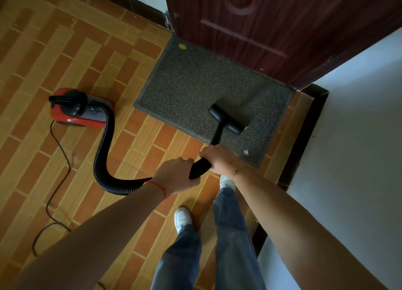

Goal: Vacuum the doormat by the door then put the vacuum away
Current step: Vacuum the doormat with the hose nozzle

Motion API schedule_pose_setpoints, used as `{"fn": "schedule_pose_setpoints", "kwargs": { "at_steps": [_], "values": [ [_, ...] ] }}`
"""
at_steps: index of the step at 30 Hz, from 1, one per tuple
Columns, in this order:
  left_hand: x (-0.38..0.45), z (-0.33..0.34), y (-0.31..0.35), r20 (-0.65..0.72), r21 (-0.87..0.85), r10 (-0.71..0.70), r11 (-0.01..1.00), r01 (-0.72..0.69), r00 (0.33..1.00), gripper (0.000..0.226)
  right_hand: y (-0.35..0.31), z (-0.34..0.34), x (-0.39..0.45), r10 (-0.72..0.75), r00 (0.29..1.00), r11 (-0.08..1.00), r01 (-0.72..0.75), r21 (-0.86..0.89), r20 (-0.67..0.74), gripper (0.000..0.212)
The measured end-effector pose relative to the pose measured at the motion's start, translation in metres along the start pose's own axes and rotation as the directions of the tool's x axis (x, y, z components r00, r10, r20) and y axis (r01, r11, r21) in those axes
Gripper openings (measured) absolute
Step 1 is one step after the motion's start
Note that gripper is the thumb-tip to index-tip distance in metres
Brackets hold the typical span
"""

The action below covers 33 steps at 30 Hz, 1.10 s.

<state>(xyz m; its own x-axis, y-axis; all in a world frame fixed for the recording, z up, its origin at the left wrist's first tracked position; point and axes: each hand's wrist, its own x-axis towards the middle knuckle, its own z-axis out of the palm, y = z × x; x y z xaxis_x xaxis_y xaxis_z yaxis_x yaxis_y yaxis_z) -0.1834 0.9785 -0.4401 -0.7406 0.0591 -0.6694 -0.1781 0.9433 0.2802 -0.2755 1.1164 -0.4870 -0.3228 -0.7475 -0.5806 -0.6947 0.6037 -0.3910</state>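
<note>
I see the black plastic wand (201, 167) of the vacuum running between both hands. My right hand (218, 159) is in front and its fingers (206, 153) are curled around the wand, grasping it from above, with the wrist bent a little and the arm stretched forward. My left hand (177, 175) is just behind, and it grasps the rear end of the wand, where the black ribbed hose (104, 159) joins; the left arm is also stretched out, coming from the lower left. The wide black floor nozzle (226, 119) rests on the dark grey speckled doormat (195, 83), in its near right part. The doormat lies flat on the orange brick-pattern floor (54, 50), touching the bottom of the dark red wooden door (282, 28). The red and grey vacuum body (80, 108) stands on the floor to the left of the doormat, well apart from my hands
</note>
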Motion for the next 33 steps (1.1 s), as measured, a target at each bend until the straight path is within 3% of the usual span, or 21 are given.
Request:
{"fn": "schedule_pose_setpoints", "kwargs": {
  "at_steps": [8,15,23,33],
  "values": [
    [-0.056,0.025,-0.039,0.04,0.049,0.027,0.998,-0.029,0.999,0.028,-0.069,0.039,-0.006,0.016,0.999,0.999,-0.014,0.042,-0.048,0.007],
    [-0.071,0.036,-0.05,0.021,0.118,0.057,0.991,-0.059,0.998,0.03,-0.091,0.054,-0.009,0.052,0.996,0.997,-0.047,0.06,-0.071,0.012],
    [-0.044,0.029,-0.025,-0.013,0.119,0.072,0.99,-0.07,0.997,0.03,-0.056,0.047,-0.015,0.1,0.989,0.993,-0.094,0.067,-0.104,0.013],
    [0.027,-0.006,0.044,-0.012,0.088,0.058,0.995,-0.057,0.998,0.032,0.041,0.013,-0.021,0.156,0.985,0.986,-0.152,0.062,-0.072,0.017]
  ]
}}
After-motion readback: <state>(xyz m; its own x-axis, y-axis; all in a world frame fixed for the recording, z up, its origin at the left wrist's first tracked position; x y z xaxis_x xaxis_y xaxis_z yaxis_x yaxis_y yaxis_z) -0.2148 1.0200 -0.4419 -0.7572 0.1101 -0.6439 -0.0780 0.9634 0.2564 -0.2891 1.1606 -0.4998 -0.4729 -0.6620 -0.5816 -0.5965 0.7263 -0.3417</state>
